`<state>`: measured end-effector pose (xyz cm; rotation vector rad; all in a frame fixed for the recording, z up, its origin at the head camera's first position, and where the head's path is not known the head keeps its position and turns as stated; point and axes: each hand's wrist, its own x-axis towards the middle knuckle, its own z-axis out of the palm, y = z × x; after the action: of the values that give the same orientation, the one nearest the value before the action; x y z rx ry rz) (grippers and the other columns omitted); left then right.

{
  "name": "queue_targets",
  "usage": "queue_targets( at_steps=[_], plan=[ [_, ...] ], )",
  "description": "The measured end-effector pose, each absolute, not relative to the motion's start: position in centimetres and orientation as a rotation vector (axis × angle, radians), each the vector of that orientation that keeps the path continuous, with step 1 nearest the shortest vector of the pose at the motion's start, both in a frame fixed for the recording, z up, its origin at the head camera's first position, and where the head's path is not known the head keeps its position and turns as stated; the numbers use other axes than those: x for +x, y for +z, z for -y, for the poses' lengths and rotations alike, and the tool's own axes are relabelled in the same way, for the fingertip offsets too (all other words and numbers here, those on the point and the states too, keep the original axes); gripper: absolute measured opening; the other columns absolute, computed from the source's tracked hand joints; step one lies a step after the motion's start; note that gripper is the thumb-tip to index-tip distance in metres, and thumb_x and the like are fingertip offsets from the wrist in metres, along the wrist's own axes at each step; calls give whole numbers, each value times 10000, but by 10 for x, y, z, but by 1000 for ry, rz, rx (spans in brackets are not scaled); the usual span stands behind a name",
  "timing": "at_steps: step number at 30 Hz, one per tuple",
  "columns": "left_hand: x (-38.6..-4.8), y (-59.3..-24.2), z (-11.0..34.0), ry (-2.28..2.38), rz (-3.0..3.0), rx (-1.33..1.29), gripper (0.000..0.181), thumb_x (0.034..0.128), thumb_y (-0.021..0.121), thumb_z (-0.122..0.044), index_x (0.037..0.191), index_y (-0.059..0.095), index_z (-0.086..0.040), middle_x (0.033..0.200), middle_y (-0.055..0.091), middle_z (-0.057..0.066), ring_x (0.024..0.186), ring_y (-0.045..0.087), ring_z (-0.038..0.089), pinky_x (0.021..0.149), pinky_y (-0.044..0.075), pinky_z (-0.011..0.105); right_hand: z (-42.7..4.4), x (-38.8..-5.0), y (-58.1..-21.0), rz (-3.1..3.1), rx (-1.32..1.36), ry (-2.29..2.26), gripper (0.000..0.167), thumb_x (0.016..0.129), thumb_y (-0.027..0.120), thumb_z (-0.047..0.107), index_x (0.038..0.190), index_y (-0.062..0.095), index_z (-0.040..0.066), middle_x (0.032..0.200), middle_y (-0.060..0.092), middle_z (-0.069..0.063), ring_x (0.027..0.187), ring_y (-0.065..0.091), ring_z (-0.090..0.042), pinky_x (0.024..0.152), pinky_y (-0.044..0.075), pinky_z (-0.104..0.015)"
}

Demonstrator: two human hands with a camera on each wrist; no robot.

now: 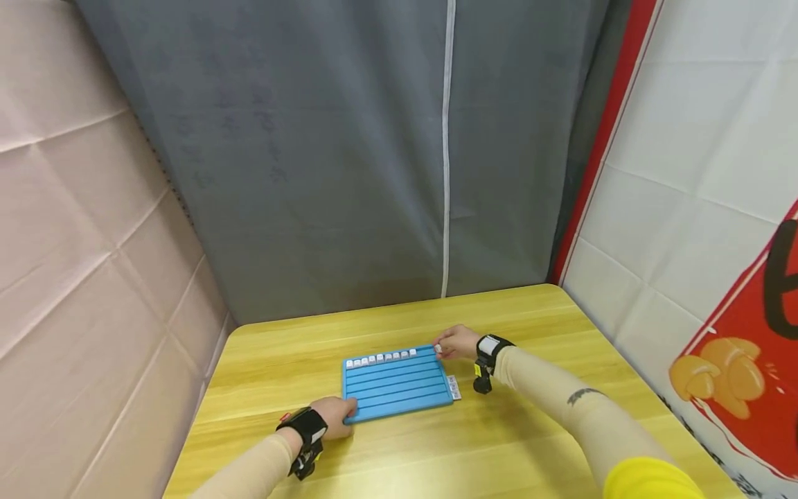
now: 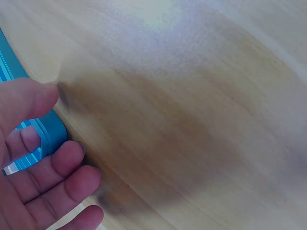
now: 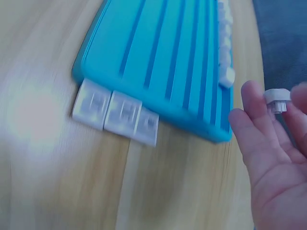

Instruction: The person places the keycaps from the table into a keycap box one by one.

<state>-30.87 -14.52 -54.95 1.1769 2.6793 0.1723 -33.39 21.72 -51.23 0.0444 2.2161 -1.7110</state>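
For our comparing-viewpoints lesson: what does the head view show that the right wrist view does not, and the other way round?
Only the head view shows the left grip, holding the near left corner of the blue tray, and the red wall print.

Only the right wrist view shows the stem beneath the white cap in the right grip.

Both show that grip and cap, the tray, its row of white caps, the white pieces beside it, and the wooden table.
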Motion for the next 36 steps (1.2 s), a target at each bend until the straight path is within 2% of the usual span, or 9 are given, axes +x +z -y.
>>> queue_targets(
  at_steps=[6,13,20,24,31,36],
  plan=[
    [-305,-539,140,180,-2667,1172,277,797,738,-226,831,472,-159,647,426,-48,575,387,124,544,322,280,-215,-339,-514,-2053,125,-1865,369,935,510,-22,1265,482,-185,1156,587,-323,846,655,-194,920,487,-444],
    [-300,-535,137,191,-2677,1156,269,804,738,-234,840,482,-159,650,437,-52,581,399,125,544,335,282,-216,-343,-524,-2124,114,-1824,362,897,566,-78,1231,503,-200,1111,595,-334,820,658,-208,825,534,-386],
    [-298,-534,136,227,-2678,1181,290,803,741,-222,836,461,-158,631,399,-60,565,377,121,526,308,271,-212,-348,-526,-2338,120,-1647,304,851,602,-71,1144,606,-151,952,685,-163,838,669,-227,795,545,-371],
    [-297,-535,136,211,-2674,1184,278,806,735,-222,851,468,-158,642,414,-60,569,380,121,531,318,271,-209,-347,-524,-2471,103,-1530,275,845,639,-44,1108,638,-123,911,685,-125,812,660,-218,765,550,-358],
    [-298,-546,134,213,-2675,1170,292,817,731,-257,834,450,-183,634,404,-69,569,378,110,532,305,264,-205,-345,-531,-2756,-14,-1233,177,792,695,-20,968,710,-34,828,653,-56,697,596,-175,612,535,-319],
    [-300,-553,132,214,-2679,1158,294,820,724,-271,832,439,-204,629,390,-76,567,382,108,531,297,261,-202,-343,-535,-2954,-137,-1025,104,789,714,-16,891,709,0,790,643,-40,709,563,-174,649,512,-327]
  ],
)
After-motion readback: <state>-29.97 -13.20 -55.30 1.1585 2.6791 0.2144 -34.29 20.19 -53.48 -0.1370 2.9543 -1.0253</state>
